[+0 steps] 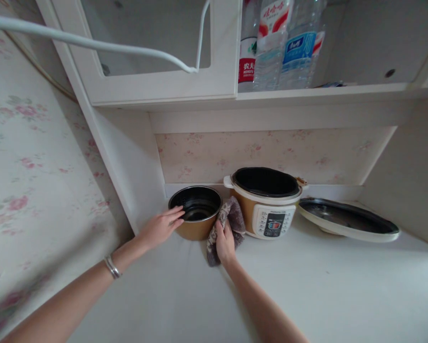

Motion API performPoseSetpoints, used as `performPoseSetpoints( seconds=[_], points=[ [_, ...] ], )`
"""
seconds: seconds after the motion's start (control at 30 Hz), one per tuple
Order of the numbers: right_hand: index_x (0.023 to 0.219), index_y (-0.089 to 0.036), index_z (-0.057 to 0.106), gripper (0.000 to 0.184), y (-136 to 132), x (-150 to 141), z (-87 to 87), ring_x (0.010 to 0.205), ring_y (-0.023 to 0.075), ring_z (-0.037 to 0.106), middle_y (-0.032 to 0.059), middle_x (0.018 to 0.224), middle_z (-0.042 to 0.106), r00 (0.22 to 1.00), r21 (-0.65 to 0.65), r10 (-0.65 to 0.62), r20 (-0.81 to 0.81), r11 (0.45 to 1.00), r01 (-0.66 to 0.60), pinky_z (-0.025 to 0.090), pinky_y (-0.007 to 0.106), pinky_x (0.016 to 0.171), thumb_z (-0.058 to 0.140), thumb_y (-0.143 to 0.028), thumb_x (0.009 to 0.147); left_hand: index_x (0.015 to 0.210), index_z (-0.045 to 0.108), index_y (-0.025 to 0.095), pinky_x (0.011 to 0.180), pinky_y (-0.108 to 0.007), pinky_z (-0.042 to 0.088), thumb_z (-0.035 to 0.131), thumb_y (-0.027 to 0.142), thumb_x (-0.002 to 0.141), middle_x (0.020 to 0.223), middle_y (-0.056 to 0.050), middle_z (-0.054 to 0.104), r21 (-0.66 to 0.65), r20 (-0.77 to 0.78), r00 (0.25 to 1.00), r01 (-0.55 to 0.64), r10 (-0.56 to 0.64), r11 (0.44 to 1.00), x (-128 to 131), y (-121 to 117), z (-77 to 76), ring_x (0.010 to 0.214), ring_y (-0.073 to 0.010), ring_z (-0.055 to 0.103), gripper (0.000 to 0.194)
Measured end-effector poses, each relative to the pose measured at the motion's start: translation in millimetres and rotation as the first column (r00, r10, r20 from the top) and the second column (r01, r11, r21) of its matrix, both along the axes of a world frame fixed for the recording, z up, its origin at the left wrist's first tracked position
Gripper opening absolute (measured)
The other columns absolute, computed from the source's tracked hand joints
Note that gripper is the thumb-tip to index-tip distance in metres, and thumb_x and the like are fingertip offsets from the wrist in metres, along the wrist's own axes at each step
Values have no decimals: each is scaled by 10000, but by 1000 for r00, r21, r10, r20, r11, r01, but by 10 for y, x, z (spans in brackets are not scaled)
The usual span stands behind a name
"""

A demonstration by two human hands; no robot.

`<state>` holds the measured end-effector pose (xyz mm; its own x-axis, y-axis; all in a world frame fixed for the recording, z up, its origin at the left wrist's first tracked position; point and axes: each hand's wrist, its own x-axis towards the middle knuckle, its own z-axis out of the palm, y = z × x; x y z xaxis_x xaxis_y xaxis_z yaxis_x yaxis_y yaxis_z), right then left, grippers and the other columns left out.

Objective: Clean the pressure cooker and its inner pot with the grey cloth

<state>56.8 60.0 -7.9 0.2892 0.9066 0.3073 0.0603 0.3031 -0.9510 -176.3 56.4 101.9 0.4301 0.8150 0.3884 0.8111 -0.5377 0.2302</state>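
One pot (197, 230) stands upright on the counter (185, 290) near its back left corner, with the panel (135, 159) close on its left and the back wall (263, 150) just behind. Room is tight on its right, where the cloth (237, 216) takes up the gap before the cooker (266, 202); overhead, the lower edge of the cabinet (164, 91) hangs over the recess. Toward the near side the counter stretches broad, running right in front of the lid (345, 221). The pot is round, gold outside, glossy black inside, its thin pale rim facing up. The left hand (162, 227) has its fingers slightly apart over the left rim; I cannot tell whether they pinch the wall. The right hand (225, 243) has its fingers clamped on the crumpled, patterned grey-brown cloth beside the pot.
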Motion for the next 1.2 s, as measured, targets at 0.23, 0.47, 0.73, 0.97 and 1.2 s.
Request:
performPoseSetpoints(
  seconds=[0.23,0.47,0.73,0.97,1.2],
  points=[
    [1424,-166,413,604,33,-33,-6,1396,199,282,49,1487,375,999,-36,16,41,999,-14,141,335,1171,393,-496,918,1184,657,199,1055,-417,418,350,445,956,1324,-81,572,39,-116,984,-132,136,990,-287,268,-91,1227,-240,536,455],
    [1422,-175,413,584,11,-20,32,1388,192,294,44,1481,387,1000,12,-9,20,1000,8,146,335,1167,381,-482,926,1185,655,257,937,-362,519,372,454,955,1166,-29,682,56,-6,993,-116,116,992,162,-179,-53,1040,-220,660,414],
    [1408,-180,442,613,35,-17,-3,1390,216,293,50,1470,404,1000,-42,0,-22,999,-1,137,352,1169,426,-519,897,1238,619,205,1095,-429,379,370,407,955,1352,-58,550,109,-84,995,-41,51,993,-399,247,-106,1292,-224,467,428],
    [1419,-186,418,592,23,-2,28,1378,197,312,45,1471,402,1000,-1,-22,-2,1000,22,162,346,1159,390,-501,920,1156,674,237,998,-435,482,432,355,940,1258,-73,623,91,-144,983,-102,114,991,-80,-59,-165,1161,-253,587,344],
    [1399,-202,452,576,-27,-17,73,1353,218,357,48,1418,475,1000,29,-22,-22,999,23,196,372,1143,393,-503,911,1416,397,298,1171,-479,200,344,-16,811,1438,17,413,-85,-105,986,119,-128,989,-117,-301,-157,1313,-167,425,684]
  ],
)
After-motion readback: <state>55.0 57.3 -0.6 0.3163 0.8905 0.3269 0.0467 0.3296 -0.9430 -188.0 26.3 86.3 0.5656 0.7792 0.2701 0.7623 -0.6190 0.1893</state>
